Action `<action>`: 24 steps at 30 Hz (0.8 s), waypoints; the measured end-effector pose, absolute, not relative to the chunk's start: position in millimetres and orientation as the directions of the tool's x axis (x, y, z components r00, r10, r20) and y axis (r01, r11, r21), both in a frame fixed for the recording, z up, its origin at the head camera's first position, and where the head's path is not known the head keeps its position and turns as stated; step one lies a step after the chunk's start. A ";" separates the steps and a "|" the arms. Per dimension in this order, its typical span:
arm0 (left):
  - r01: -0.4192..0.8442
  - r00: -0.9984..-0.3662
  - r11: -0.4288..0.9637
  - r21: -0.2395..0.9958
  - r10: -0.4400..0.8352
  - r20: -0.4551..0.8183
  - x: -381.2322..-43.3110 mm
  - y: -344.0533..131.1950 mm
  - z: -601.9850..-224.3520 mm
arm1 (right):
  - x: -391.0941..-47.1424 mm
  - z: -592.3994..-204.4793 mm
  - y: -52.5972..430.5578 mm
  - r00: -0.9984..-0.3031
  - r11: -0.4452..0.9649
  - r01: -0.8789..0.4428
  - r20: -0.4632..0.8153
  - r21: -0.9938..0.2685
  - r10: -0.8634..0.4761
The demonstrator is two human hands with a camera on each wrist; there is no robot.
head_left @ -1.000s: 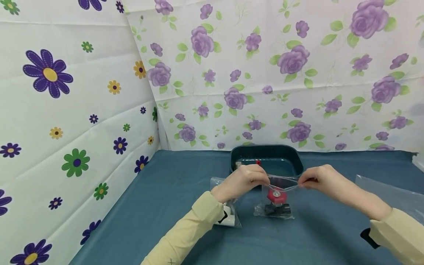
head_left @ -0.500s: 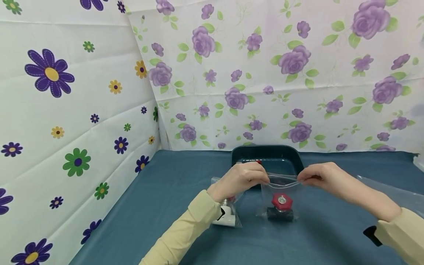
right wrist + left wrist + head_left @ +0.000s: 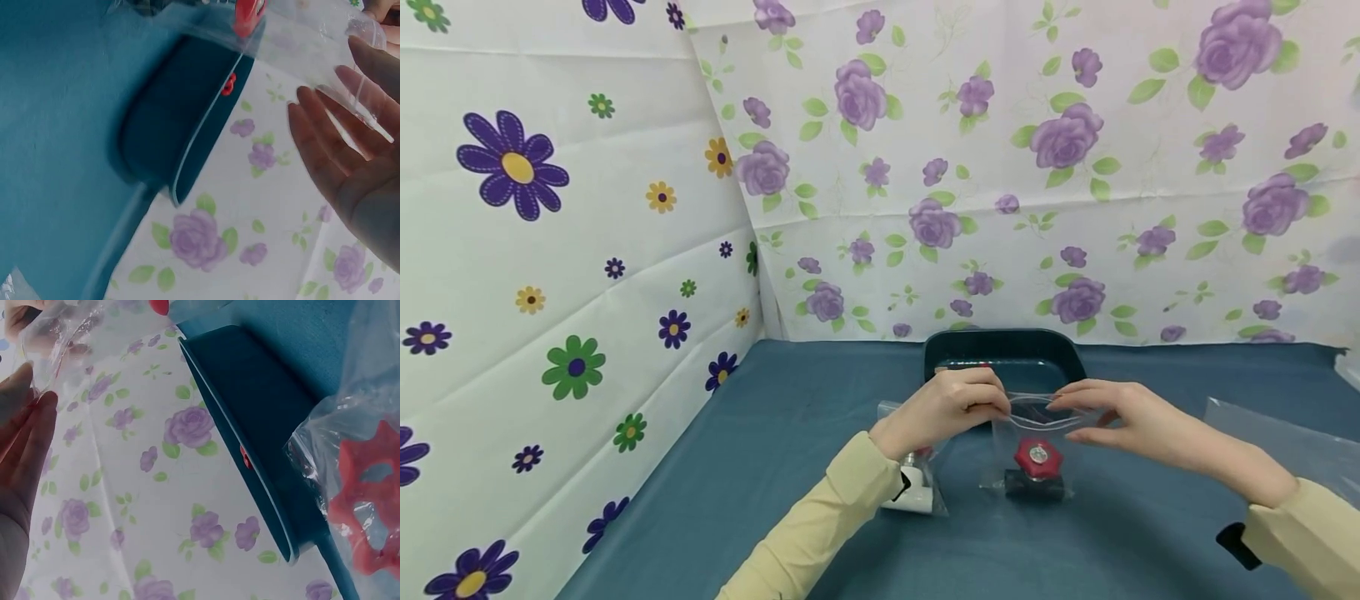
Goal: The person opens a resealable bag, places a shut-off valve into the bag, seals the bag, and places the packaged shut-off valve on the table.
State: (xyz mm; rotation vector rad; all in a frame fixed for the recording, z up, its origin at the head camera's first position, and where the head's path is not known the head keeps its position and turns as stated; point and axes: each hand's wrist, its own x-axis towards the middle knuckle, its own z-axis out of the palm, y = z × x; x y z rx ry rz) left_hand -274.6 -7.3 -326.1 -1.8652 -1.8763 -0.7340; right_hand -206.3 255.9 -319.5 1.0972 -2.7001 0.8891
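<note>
A clear zip bag [image 3: 1009, 442] stands on the blue cloth, its mouth parted at the top. Inside it is a valve [image 3: 1038, 458] with a red handwheel and a dark pipe body. My left hand [image 3: 950, 408] pinches the left end of the bag's mouth between thumb and fingers. At the right end, my right hand [image 3: 1138, 421] has its thumb and fingers spread apart. In the right wrist view its fingers [image 3: 322, 134] are nearly straight beside the clear film; whether they touch it is hard to tell.
Under my left forearm lies another clear bag with a white-bodied valve [image 3: 913, 498]; its red handwheel [image 3: 365, 503] shows in the left wrist view. A dark teal tray [image 3: 1003, 333] at the back holds a small red part [image 3: 229, 84]. Clear plastic [image 3: 1277, 437] lies at right.
The valve has turned upright, its handwheel clearer and slightly to the right. My right hand has let go of the bag's right end and spread its fingers. My left hand keeps its pinch.
</note>
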 end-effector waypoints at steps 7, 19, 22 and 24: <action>0.987 -0.086 -0.024 0.160 0.762 0.642 -272.8 -4.8 -330.8 | -209.3 -323.3 252.1 -0.725 0.562 -0.688 0.402 -0.459 -0.559; 0.882 -0.367 0.055 0.469 0.706 0.606 -265.4 -2.4 -342.2 | -208.4 -330.0 252.5 -0.724 0.525 -0.689 0.442 -0.500 -0.530; 0.799 -0.487 0.108 0.591 0.694 0.530 -262.5 -3.1 -345.8 | -208.3 -330.7 252.3 -0.737 0.531 -0.674 0.428 -0.514 -0.522; 0.752 -0.536 0.112 0.650 0.678 0.502 -261.1 -4.0 -348.2 | -208.4 -331.7 252.6 -0.747 0.539 -0.664 0.422 -0.518 -0.515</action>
